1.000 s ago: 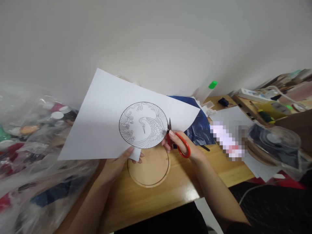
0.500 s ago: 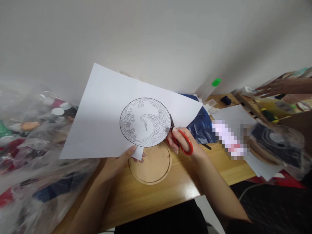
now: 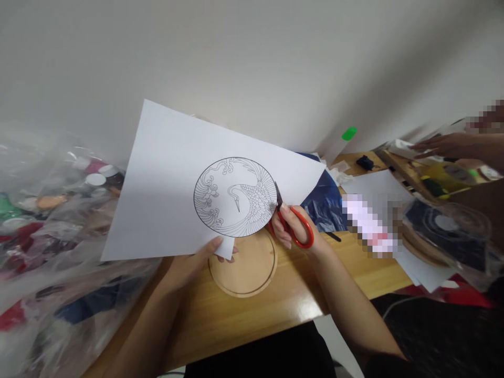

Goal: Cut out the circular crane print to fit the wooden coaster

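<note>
My left hand [image 3: 208, 250] pinches the lower edge of a white sheet of paper [image 3: 157, 173], thumb on top and fingers beneath. On the sheet is a round black line drawing of a crane [image 3: 236, 197] among waves and feathers; its lower right edge is cut free of the surrounding paper. Red-handled scissors [image 3: 303, 231] are gripped in my right hand [image 3: 293, 223], their blades at the right edge of the circle. Below the paper a round wooden board [image 3: 244, 278] with a grooved rim lies on the table, partly covered by the sheet and my left fingers.
Clear plastic bags with paint bottles [image 3: 95, 179] fill the left side. Dark blue plastic [image 3: 325, 205] lies behind my right hand on the wooden table [image 3: 287, 304]. To the right are white papers [image 3: 366, 181], a plastic-wrapped round item [image 3: 444, 226] and another person's hand [image 3: 452, 144].
The sheet has turned slightly, its left part shifting a little. The scissors have moved slightly right and their blades stay at the circle's edge. The other person's hand has also moved.
</note>
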### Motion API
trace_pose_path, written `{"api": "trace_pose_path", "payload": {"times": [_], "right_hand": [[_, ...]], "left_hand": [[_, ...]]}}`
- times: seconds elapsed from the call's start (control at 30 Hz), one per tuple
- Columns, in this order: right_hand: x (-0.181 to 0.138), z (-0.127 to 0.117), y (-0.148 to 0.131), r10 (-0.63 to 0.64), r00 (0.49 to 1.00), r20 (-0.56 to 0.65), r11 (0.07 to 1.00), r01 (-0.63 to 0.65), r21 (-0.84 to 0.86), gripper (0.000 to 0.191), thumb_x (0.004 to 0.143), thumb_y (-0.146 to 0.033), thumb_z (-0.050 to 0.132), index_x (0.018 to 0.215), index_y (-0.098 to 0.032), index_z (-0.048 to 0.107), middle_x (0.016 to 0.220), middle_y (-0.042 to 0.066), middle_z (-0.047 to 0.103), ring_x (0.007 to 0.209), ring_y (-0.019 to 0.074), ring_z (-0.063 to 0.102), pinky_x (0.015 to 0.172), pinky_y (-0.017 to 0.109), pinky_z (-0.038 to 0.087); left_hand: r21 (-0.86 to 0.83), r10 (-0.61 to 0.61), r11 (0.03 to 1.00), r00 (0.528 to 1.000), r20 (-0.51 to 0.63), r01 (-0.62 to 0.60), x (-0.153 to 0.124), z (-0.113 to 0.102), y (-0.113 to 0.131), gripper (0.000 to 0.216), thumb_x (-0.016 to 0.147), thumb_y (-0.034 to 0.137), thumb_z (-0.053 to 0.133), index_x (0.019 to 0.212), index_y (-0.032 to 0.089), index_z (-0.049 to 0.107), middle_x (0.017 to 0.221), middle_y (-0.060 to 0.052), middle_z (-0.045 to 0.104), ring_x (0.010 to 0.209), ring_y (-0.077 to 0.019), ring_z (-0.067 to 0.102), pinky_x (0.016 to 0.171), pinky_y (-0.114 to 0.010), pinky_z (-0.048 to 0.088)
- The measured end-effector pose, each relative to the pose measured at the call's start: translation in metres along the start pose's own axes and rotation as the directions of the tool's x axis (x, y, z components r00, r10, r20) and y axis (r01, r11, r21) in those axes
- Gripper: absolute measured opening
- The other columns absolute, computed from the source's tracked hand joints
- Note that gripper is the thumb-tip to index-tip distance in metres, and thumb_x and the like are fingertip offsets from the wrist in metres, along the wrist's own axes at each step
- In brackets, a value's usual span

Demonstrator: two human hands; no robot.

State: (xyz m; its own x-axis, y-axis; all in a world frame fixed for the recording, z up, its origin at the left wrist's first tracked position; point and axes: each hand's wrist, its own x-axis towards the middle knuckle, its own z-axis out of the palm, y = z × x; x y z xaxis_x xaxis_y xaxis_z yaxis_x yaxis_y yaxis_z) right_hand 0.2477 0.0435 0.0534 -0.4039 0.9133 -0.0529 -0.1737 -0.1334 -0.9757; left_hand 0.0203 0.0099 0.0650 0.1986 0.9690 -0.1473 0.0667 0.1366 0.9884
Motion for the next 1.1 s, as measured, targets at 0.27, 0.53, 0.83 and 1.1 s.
{"api": "trace_pose_path", "payload": {"times": [0.27,0.53,0.83,1.1], "right_hand": [[0.001,0.0,-0.001,-0.011,1.0,-0.016,1.0,0.011,-0.012,0.056,0.087,-0.06,0.047,0.05,-0.019,0.041,0.037,-0.007,0.034,0.028,0.0045,0.031,0.03,0.019,0.022],[0.002,0.001,0.001,-0.017,0.999,-0.039,0.999,0.015,-0.04,0.057,0.086,-0.062,0.047,0.05,-0.019,0.041,0.035,-0.007,0.034,0.027,0.0047,0.031,0.029,0.02,0.021],[-0.001,0.0,-0.004,-0.016,0.998,-0.061,0.994,0.009,-0.107,0.057,0.086,-0.062,0.047,0.05,-0.018,0.044,0.036,-0.006,0.038,0.029,0.0056,0.035,0.032,0.02,0.025],[-0.004,-0.001,-0.01,-0.03,0.997,-0.067,0.987,0.019,-0.162,0.057,0.086,-0.061,0.048,0.048,-0.018,0.044,0.036,-0.005,0.037,0.03,0.0054,0.035,0.033,0.021,0.023]], "left_hand": [[0.113,0.013,0.994,1.0,0.021,-0.015,0.0,-0.007,-0.006,0.028,0.083,0.035,0.058,0.067,0.018,0.072,0.068,-0.005,0.073,0.069,-0.0218,0.067,0.076,-0.032,0.054],[0.131,-0.024,0.991,0.999,0.044,0.018,0.0,-0.006,-0.005,0.026,0.085,0.033,0.056,0.069,0.018,0.07,0.071,-0.003,0.074,0.072,-0.0206,0.068,0.077,-0.031,0.055],[0.175,-0.037,0.984,0.992,0.118,0.016,-0.002,-0.007,0.004,0.028,0.085,0.034,0.056,0.068,0.017,0.07,0.071,-0.004,0.074,0.075,-0.0219,0.068,0.081,-0.032,0.054],[0.151,-0.055,0.988,0.991,0.124,0.036,-0.002,-0.007,0.006,0.028,0.084,0.035,0.056,0.066,0.018,0.07,0.07,-0.004,0.074,0.075,-0.0227,0.068,0.08,-0.032,0.054]]}}
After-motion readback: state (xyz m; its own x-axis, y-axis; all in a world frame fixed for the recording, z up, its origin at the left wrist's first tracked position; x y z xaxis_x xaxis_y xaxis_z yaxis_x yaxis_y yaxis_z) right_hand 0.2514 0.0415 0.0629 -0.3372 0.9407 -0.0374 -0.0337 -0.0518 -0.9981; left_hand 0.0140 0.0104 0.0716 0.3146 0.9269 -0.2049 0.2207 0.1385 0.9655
